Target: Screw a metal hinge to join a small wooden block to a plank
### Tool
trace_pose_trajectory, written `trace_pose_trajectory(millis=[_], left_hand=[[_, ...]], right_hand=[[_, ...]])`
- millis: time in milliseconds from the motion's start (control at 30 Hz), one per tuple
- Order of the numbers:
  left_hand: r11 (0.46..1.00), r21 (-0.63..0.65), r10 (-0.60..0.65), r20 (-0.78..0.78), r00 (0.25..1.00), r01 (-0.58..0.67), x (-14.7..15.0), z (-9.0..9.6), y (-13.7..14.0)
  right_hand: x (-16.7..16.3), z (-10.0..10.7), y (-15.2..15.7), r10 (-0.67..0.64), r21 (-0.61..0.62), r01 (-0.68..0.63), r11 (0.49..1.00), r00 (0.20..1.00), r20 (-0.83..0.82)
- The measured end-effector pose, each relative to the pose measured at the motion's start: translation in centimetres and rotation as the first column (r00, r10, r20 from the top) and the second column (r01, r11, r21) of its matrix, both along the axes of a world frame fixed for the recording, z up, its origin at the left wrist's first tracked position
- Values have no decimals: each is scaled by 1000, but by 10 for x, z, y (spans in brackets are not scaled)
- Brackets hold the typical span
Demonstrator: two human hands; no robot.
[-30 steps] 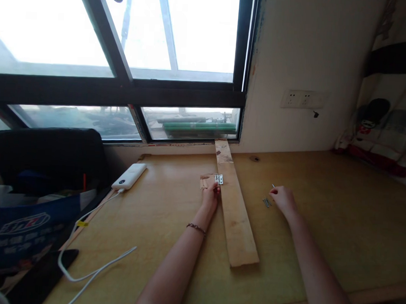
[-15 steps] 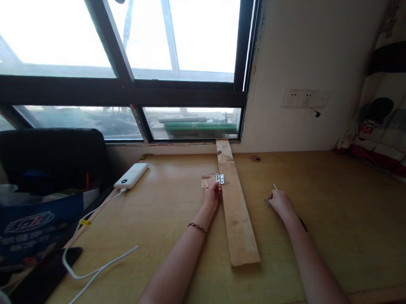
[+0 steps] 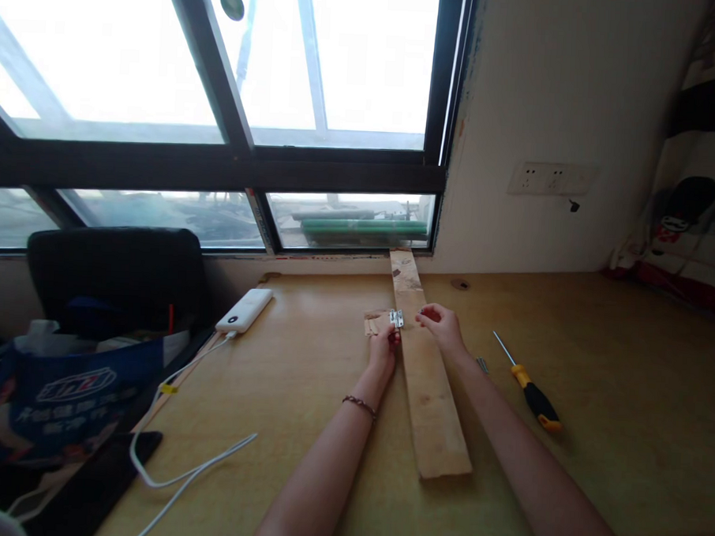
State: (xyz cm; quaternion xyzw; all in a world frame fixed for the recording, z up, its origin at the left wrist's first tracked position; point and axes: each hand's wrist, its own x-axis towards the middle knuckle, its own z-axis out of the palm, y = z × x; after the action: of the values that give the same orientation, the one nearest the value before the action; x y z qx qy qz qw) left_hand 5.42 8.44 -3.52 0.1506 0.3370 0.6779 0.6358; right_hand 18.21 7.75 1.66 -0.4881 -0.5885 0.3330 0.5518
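My left hand point(image 3: 383, 342) is closed at the left edge of a long wooden board point(image 3: 432, 390). It grips a silver metal hinge point(image 3: 396, 319) that bridges a small wood block point(image 3: 375, 322) and the board. Over the board, just right of the hinge, my right hand point(image 3: 443, 327) pinches a tiny screw point(image 3: 420, 312) between thumb and fingertips. A few more screws point(image 3: 482, 364) lie on the table beside my right forearm. Farther right rests a screwdriver point(image 3: 530, 390) with a yellow and black handle.
The wooden table point(image 3: 306, 360) meets the window wall at the back. On its left side lie a white power bank point(image 3: 245, 310) and a white cable point(image 3: 198, 473). A black chair point(image 3: 117, 273) with a blue bag point(image 3: 73, 390) stands to the left.
My right hand has moved left from the loose screws to above the board beside the hinge, a screw in its fingers. The screwdriver now shows fully. My left hand stays at the hinge.
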Motion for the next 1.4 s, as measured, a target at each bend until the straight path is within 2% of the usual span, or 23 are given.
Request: trace_pose_trajectory(millis=[133, 267, 500, 767, 900, 1133, 1300, 1400], left_hand=[[1000, -7, -10, 1, 1000, 10, -1, 2, -2], [999, -25, -29, -7, 1000, 28, -1, 4, -2], [1000, -22, 2, -7, 1000, -2, -1, 4, -2], [999, -41, 15, -1, 1000, -15, 0, 8, -3], [998, -61, 31, 3, 1000, -30, 0, 9, -3], [995, -55, 78, 8, 997, -77, -1, 6, -2], [998, -47, 40, 1, 999, -40, -2, 5, -2], [998, -51, 34, 0, 999, -34, -1, 7, -3]], right_hand=[[-27, -5, 31, -112, -10, 114, 993, 990, 90], [-31, -17, 42, -189, 46, 183, 982, 961, 203], [-31, -20, 39, -196, 144, 155, 977, 918, 344], [-37, -13, 32, -213, 226, 101, 969, 804, 555], [-38, -13, 29, -232, 236, 113, 965, 788, 571], [-37, -14, 30, -143, 214, 27, 976, 824, 548], [-39, -13, 31, -202, 215, 91, 972, 791, 578], [-39, -13, 31, -190, 211, 77, 975, 781, 595]])
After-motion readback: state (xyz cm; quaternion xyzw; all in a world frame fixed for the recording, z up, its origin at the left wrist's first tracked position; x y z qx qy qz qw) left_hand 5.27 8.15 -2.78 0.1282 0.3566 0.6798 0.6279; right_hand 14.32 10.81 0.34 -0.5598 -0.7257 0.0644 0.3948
